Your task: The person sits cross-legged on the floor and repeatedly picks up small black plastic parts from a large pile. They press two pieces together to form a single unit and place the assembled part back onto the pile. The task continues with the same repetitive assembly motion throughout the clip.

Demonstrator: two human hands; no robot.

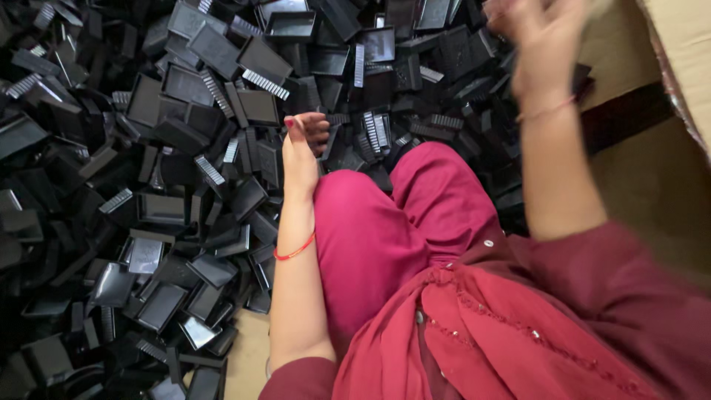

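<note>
While curled, left hand point(304, 144) amid black trays point(185, 81)

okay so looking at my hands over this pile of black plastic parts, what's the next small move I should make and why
Probably close the left hand on one black part at the near edge of the pile. That hand is curled low against the parts beside your knee, and whether it holds one cannot be told. The right hand is raised and blurred, well above the pile, so the left is closer.
</note>
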